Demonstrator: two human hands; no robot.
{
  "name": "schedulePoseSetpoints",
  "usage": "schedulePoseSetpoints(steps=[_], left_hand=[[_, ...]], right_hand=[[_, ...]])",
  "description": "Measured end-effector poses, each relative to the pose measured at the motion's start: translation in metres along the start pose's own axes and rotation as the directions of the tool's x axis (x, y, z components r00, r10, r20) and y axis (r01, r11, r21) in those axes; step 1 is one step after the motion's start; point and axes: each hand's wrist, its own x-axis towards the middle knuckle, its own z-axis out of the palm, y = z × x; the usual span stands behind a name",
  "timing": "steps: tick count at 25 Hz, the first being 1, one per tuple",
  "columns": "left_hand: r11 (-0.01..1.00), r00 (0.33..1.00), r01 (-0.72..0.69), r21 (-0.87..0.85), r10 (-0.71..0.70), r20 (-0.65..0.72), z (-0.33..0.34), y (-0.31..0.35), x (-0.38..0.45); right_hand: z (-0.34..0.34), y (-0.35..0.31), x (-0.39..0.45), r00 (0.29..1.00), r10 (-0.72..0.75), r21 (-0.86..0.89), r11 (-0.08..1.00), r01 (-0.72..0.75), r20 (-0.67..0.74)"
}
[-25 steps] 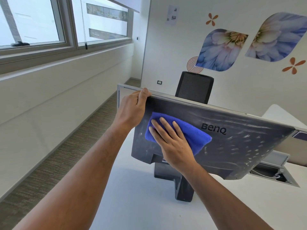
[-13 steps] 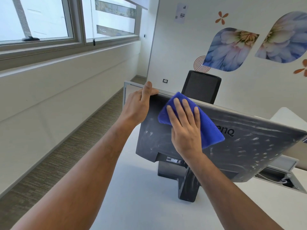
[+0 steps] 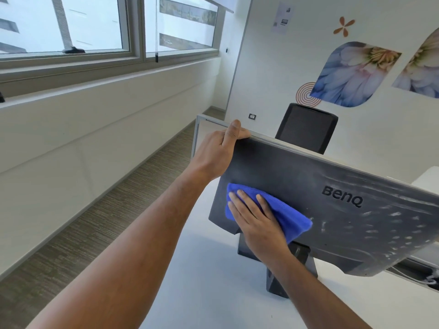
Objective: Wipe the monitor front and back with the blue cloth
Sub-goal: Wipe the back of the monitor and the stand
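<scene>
The dark grey monitor (image 3: 332, 214) stands on the white desk with its dusty back facing me, a logo in its middle. My left hand (image 3: 215, 154) grips the monitor's top left corner, the fingers curled over the top edge. The blue cloth (image 3: 288, 216) lies flat on the lower left of the back. My right hand (image 3: 255, 220) presses it there with straight, spread fingers. The screen side is hidden. The monitor's stand (image 3: 294, 269) shows below the back, partly behind my right forearm.
The white desk (image 3: 202, 281) carries the monitor. A black chair back (image 3: 306, 128) rises behind the monitor. An open cable box with wires (image 3: 425, 276) sits at the right of the desk. Windows and a carpeted aisle (image 3: 99, 217) run along the left.
My right hand has slid the blue cloth down from the monitor's top edge to the lower left of the back. My left hand keeps its grip on the top corner.
</scene>
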Motion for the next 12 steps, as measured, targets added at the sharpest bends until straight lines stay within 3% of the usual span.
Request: schedulePoseSetpoints(steps=[4, 9, 12], left_hand=[[1.0, 1.0, -0.001, -0.026, 0.001, -0.004, 0.002, -0.001, 0.001], [0.997, 1.0, -0.012, -0.072, 0.011, -0.014, 0.004, -0.001, 0.001], [0.999, 1.0, 0.015, -0.051, -0.016, -0.022, 0.002, -0.002, 0.0]], right_hand=[[-0.025, 0.034, -0.001, 0.983, 0.143, 0.098, 0.986, -0.132, -0.111], [-0.055, 0.054, 0.065, 0.896, 0.35, 0.228, 0.929, -0.293, -0.274], [-0.052, 0.03, 0.09, 0.891, 0.382, 0.236, 0.915, -0.328, -0.245]])
